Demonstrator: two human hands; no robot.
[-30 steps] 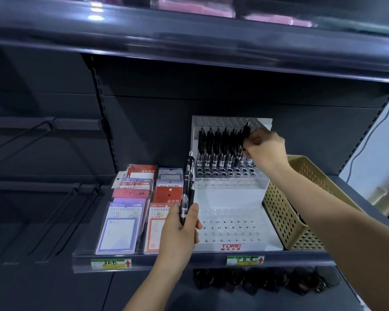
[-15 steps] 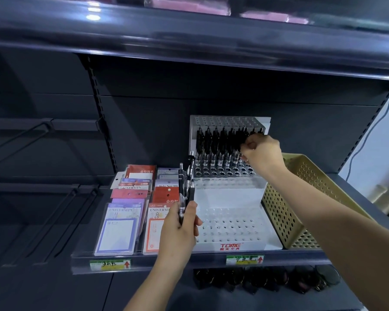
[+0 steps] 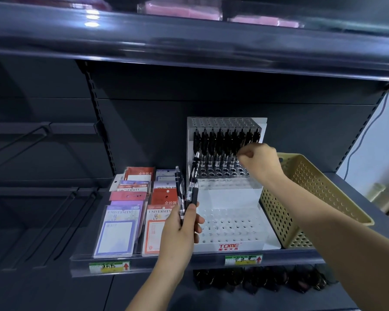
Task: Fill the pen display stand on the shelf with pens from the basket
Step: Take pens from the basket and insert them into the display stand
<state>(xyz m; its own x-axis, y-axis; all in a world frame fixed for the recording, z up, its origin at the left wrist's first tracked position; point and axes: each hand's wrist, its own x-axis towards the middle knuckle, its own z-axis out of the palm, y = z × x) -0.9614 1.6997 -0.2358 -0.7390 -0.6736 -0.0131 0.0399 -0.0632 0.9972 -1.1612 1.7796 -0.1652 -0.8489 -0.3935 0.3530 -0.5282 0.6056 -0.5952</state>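
We start with the dark shelf (image 3: 189, 258), which carries the tan perforated basket (image 3: 312, 187) at the right. Touching the basket's left side is the white pen display stand (image 3: 229, 198), and packs of notepads (image 3: 130, 209) lie left of that. The stand's upper tier holds one row of black pens (image 3: 220, 142); the holes in front of it and the whole lower tier (image 3: 231, 223) are bare.

Our right grip (image 3: 259, 158) is curled at the row's right end, and we cannot tell whether it pinches a pen. Our left grip (image 3: 180, 230) clasps a spare bundle of pens (image 3: 189, 187) upright before the stand.

We judge that filling has barely begun. Next, the right grip should draw one pen from the bundle and seat it upright in the nearest free hole.
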